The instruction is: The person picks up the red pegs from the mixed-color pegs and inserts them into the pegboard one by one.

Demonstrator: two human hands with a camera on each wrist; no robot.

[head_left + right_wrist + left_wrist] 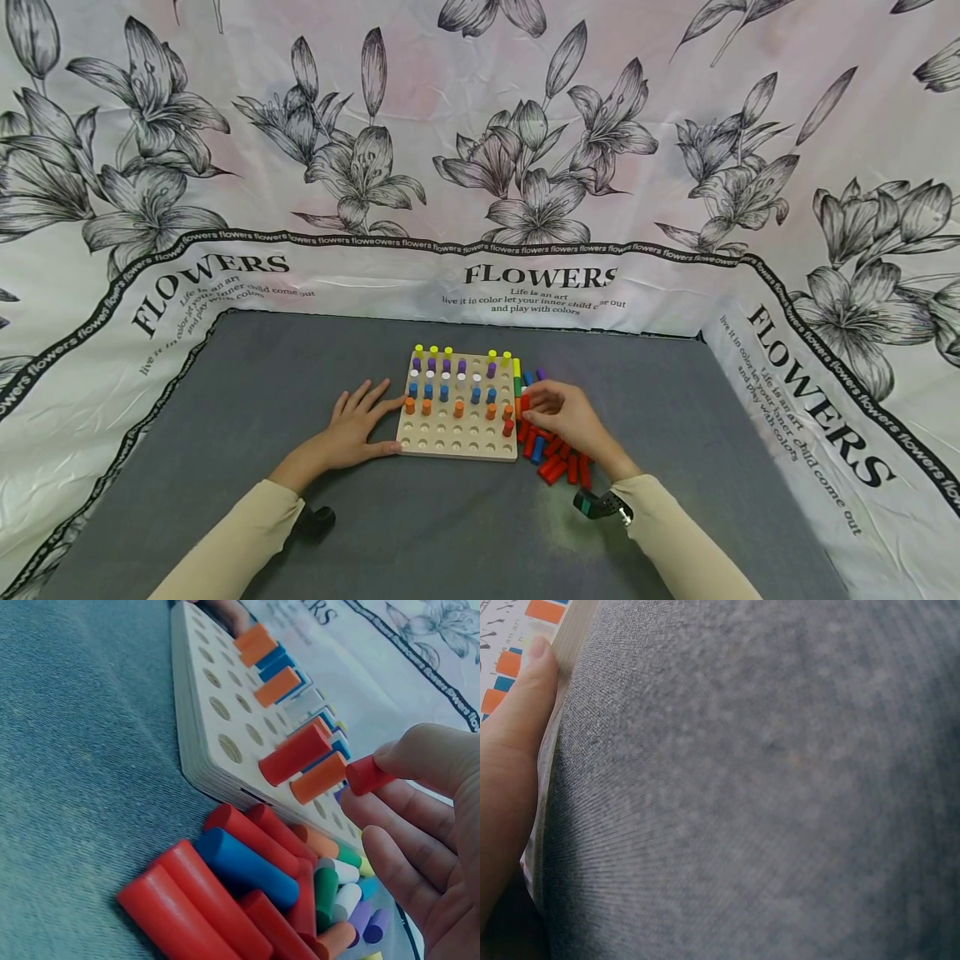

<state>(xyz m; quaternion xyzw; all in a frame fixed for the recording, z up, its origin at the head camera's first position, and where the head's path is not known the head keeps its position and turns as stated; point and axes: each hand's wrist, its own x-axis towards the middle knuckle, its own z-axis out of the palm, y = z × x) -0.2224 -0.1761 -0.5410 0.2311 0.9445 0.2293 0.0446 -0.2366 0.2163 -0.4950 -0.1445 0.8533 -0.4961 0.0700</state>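
Note:
A wooden pegboard (450,450) lies on the grey cloth, with rows of yellow, purple, white, blue and orange pegs standing in its holes. A single red peg (295,755) stands upright near its right edge, and the front holes are bare. My left hand (351,432) has its fingers spread, with fingertips and thumb touching the board's left edge. Beyond that same edge, my right hand (567,414) pinches a short red peg (367,775) between thumb and fingers, just above the board's right side. The left wrist view shows only the left thumb (526,705) against the board.
Loose pegs (553,471), mostly red, are heaped along the board's right side, with blue, green, white and purple ones among them. Flower-printed white cloth (540,287) rises behind and beside the grey surface (420,533). A black band (597,504) circles the right wrist.

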